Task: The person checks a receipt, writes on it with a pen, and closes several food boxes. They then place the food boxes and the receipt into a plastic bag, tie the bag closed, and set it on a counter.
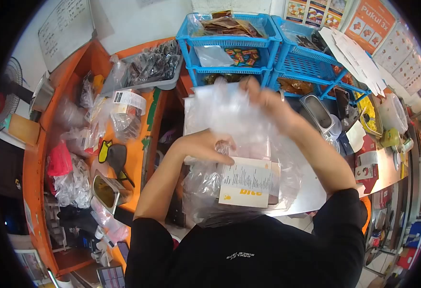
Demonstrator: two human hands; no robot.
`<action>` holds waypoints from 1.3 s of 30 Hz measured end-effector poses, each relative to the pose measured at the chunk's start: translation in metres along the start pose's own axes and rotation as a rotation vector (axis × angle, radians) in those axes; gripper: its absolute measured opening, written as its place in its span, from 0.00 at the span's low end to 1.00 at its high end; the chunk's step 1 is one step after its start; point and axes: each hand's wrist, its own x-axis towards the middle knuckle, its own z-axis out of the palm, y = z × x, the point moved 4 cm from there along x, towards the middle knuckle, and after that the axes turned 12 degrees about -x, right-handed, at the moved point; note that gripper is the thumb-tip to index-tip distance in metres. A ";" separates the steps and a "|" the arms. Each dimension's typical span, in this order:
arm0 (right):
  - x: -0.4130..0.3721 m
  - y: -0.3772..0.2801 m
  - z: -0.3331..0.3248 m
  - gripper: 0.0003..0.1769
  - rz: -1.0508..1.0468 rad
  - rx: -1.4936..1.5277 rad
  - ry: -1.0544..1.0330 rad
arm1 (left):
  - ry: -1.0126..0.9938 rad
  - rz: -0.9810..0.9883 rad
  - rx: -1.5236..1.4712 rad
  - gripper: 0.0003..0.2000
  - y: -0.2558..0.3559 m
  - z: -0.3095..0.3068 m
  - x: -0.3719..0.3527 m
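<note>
2 blue basket racks [227, 42] stand behind; left of them a gray tray [172, 82] of dark packets [153, 62], farther left a fan [6, 93].

The right grip [270, 105] is blurred, its fingertips lost in the plastic bag [220, 110]. Print on the box [246, 185] is too small to read.
</note>
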 end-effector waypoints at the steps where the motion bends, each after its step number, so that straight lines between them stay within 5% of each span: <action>1: -0.012 0.009 0.018 0.36 0.010 -0.056 -0.120 | 0.002 0.007 0.005 0.09 -0.009 -0.006 0.003; 2: -0.004 0.033 0.030 0.34 -0.118 -0.234 -0.499 | 0.156 -0.023 -0.259 0.08 -0.029 -0.023 0.008; 3: -0.003 0.044 0.041 0.28 -0.118 -0.402 -0.558 | 0.308 -0.052 -0.523 0.06 -0.041 -0.038 0.010; 4: -0.003 0.055 0.052 0.23 -0.116 -0.570 -0.615 | 0.512 -0.091 -0.471 0.04 -0.029 -0.049 0.008; 7: 0.027 0.116 0.056 0.24 -0.196 -0.985 -0.588 | 0.605 -0.019 -0.532 0.04 -0.019 -0.045 0.013; 8: 0.034 0.139 0.058 0.24 -0.196 -0.991 -0.581 | 0.587 -0.011 -0.482 0.04 -0.021 -0.037 0.018; 10: 0.033 0.189 0.072 0.25 0.105 -0.658 -1.023 | 0.606 0.037 -0.394 0.08 -0.007 -0.024 0.022; 14: 0.021 0.216 0.077 0.33 0.229 -0.612 -1.093 | 0.641 0.102 0.173 0.34 0.069 -0.003 -0.033; 18: 0.013 0.145 0.059 0.40 0.733 -0.438 -0.924 | 0.580 -0.007 0.324 0.43 0.081 0.034 -0.088; 19: 0.009 0.124 0.048 0.38 0.584 -0.491 -0.872 | 0.568 0.002 0.323 0.43 0.079 0.035 -0.092; 21: -0.014 0.078 0.021 0.35 0.326 -0.577 -0.789 | 0.502 -0.337 -0.038 0.39 0.053 0.043 -0.100; 22: -0.033 0.037 0.004 0.31 0.167 -0.631 -0.747 | 0.617 -0.082 -0.248 0.29 0.029 0.046 -0.102; 25: -0.108 0.000 -0.020 0.35 -0.012 -0.645 -0.503 | 0.805 0.030 -0.387 0.21 0.017 0.042 -0.110; 27: -0.151 0.009 -0.023 0.38 -0.145 -1.265 0.251 | 0.888 0.051 -0.413 0.13 0.026 0.039 -0.114; 28: -0.165 0.028 -0.009 0.38 -0.140 -1.273 0.258 | 0.897 -0.010 -0.321 0.09 0.027 0.036 -0.118; 30: -0.188 0.083 0.008 0.38 0.426 -0.989 0.277 | 0.875 -0.147 -0.080 0.07 0.041 0.030 -0.127; 33: -0.216 0.078 0.022 0.41 0.518 -0.602 0.584 | 1.002 -0.119 0.250 0.11 0.049 0.024 -0.141; 34: -0.223 0.061 0.029 0.40 0.391 -0.682 0.769 | 1.017 -0.154 0.340 0.12 0.052 0.023 -0.144; 39: -0.233 0.070 0.069 0.26 0.204 -1.257 0.580 | 0.989 -0.154 0.327 0.12 0.074 0.015 -0.157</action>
